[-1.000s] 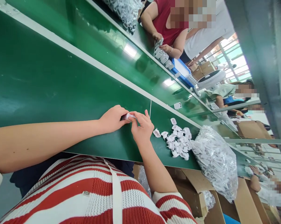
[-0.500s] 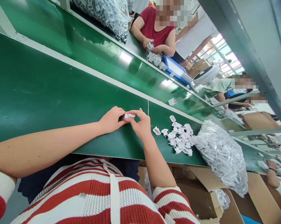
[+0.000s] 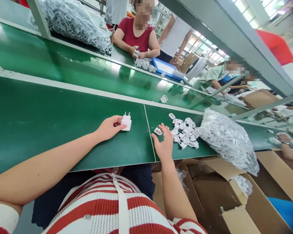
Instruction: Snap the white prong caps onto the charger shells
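My left hand [image 3: 111, 127] pinches a white two-pin plug adapter [image 3: 126, 123] by its left side, with the pins pointing away from me. To the right, my right hand [image 3: 164, 141] is open, its fingers spread beside a loose white plastic piece [image 3: 158, 131]. Whether the fingertips touch that piece I cannot tell. Just beyond the hand lies a heap of small white plastic parts [image 3: 185, 133] on the green table [image 3: 63, 110]. One more white part [image 3: 172, 116] sits apart at the heap's far left.
A clear bag of white parts [image 3: 229, 143] overhangs the table's front edge at right, above open cardboard boxes [image 3: 202, 188]. A white housing [image 3: 164, 98] rests on the green strip beyond the rail [image 3: 88, 92]. Across it, a person in red [image 3: 136, 35] handles parts near a blue tray [image 3: 165, 66].
My hands have come apart. The left keeps the plug adapter, now with its pins showing; the right has let go and moved right, toward the loose parts. The camera view has shifted.
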`<state>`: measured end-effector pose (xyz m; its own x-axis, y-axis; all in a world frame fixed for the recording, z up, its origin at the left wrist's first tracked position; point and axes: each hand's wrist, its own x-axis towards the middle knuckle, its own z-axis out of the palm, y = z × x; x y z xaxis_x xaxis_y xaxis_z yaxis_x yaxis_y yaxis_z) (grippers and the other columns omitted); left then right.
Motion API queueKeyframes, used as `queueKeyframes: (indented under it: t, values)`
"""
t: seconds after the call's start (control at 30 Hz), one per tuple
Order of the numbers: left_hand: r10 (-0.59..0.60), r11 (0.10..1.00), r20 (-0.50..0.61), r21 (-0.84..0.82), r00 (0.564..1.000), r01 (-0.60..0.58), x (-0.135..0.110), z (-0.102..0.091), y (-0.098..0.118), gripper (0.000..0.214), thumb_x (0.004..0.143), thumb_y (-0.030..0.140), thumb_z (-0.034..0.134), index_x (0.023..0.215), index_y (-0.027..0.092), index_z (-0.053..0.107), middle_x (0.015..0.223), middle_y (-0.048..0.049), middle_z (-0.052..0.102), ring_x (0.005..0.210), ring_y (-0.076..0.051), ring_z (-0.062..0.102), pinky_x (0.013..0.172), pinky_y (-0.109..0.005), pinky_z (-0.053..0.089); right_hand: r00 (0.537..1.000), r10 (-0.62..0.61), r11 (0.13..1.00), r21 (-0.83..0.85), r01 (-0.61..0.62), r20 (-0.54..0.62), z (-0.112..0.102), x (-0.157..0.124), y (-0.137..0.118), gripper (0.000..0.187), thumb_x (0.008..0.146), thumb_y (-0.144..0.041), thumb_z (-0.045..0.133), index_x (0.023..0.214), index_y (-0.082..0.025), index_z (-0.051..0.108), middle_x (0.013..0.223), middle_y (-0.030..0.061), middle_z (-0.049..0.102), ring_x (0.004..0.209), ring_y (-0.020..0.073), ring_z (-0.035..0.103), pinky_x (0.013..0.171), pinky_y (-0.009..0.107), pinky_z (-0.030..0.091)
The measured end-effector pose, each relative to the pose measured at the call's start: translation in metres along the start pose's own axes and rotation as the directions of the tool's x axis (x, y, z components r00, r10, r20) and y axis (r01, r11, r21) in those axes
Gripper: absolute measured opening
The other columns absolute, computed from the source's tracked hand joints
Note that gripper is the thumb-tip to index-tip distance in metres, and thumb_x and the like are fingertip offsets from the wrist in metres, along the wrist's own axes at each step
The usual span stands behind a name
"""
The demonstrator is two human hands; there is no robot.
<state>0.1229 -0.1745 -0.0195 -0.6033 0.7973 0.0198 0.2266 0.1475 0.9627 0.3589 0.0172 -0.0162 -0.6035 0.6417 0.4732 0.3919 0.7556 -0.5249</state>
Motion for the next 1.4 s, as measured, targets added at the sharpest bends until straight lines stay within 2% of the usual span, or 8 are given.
queueKeyframes:
  t: [0.17,0.33,0.47,0.67,0.8,0.9,1.23,1.4]
  values:
    - [-0.026,0.998,-0.001,-0.052,1.000,0.026,0.002,-0.001,-0.001,0.052,0.078,0.054,0.080,0.115,0.020,0.067,0.100,-0.0058,0.075,0.089,-0.023,0.067,0.091,-0.038,0.052,0.984,0.099,0.968,-0.243,-0.061,0.149,-0.005,-0.002,0.028,0.049,0.097,-0.038,0.060,0.141,-0.016,0.059,0.148,0.0217,0.058,0.137,0.0354,0.051,0.113,0.060,0.043]
    - [-0.007,0.997,-0.077,-0.083,0.997,0.000,0.004,-0.001,-0.006,0.054,0.078,0.057,0.080,0.113,0.020,0.060,0.108,-0.0077,0.073,0.092,-0.022,0.066,0.093,-0.038,0.051,0.954,0.122,0.974,-0.220,-0.062,0.273,0.014,0.050,0.002,0.023,0.094,-0.026,0.064,0.114,-0.020,0.073,0.115,0.0122,0.071,0.112,0.0280,0.064,0.100,0.042,0.051]
    - [-0.040,0.986,-0.136,-0.167,0.990,0.017,0.009,0.000,-0.001,0.062,0.078,0.060,0.081,0.118,0.021,0.053,0.123,-0.0104,0.071,0.106,-0.024,0.068,0.101,-0.040,0.051,0.912,0.113,0.986,-0.154,-0.056,0.393,0.038,0.096,-0.025,0.041,0.086,-0.029,0.076,0.126,-0.022,0.070,0.117,0.0144,0.069,0.110,0.0316,0.065,0.093,0.044,0.054]
    - [-0.126,0.953,-0.055,-0.282,0.990,0.106,0.004,-0.003,0.025,0.060,0.081,0.059,0.081,0.121,0.020,0.060,0.119,-0.0105,0.074,0.111,-0.026,0.070,0.102,-0.041,0.054,0.873,-0.152,0.982,0.173,0.079,0.464,0.060,0.109,-0.057,0.051,0.102,-0.037,0.059,0.151,-0.025,0.052,0.155,0.0133,0.051,0.143,0.0266,0.048,0.117,0.047,0.044]
    - [-0.224,0.853,0.116,-0.458,0.968,0.252,0.001,0.000,0.039,0.053,0.084,0.052,0.082,0.122,0.020,0.065,0.115,-0.0094,0.075,0.098,-0.023,0.073,0.092,-0.037,0.061,0.776,-0.478,0.729,0.679,0.089,0.411,0.058,0.091,-0.061,0.077,0.078,-0.037,0.089,0.147,-0.032,0.056,0.154,0.0073,0.054,0.140,0.0231,0.055,0.114,0.040,0.051]
    - [-0.255,0.751,0.187,-0.579,0.949,0.316,0.002,0.006,0.041,0.041,0.083,0.045,0.086,0.113,0.019,0.072,0.107,-0.0074,0.075,0.088,-0.017,0.071,0.086,-0.029,0.062,0.834,-0.450,0.607,0.794,0.024,0.319,0.059,0.080,-0.062,0.060,0.076,-0.031,0.089,0.132,-0.028,0.069,0.138,0.0098,0.063,0.129,0.0242,0.063,0.109,0.043,0.056]
    - [-0.264,0.702,0.176,-0.638,0.948,0.315,0.007,0.006,0.031,0.046,0.082,0.043,0.088,0.112,0.013,0.070,0.103,-0.0093,0.075,0.083,-0.015,0.070,0.082,-0.030,0.063,0.895,-0.330,0.717,0.696,0.030,0.301,0.069,0.066,-0.067,0.049,0.080,-0.026,0.084,0.127,-0.027,0.070,0.115,0.0079,0.072,0.105,0.0240,0.068,0.098,0.045,0.057]
    - [-0.282,0.767,0.049,-0.589,0.958,0.256,0.004,0.008,0.034,0.055,0.081,0.050,0.086,0.119,0.016,0.065,0.116,-0.0107,0.074,0.098,-0.020,0.072,0.091,-0.036,0.062,0.893,-0.328,0.781,0.620,0.073,0.309,0.065,0.077,-0.062,0.053,0.087,-0.042,0.079,0.137,-0.030,0.066,0.134,0.0076,0.069,0.126,0.0259,0.061,0.113,0.048,0.048]
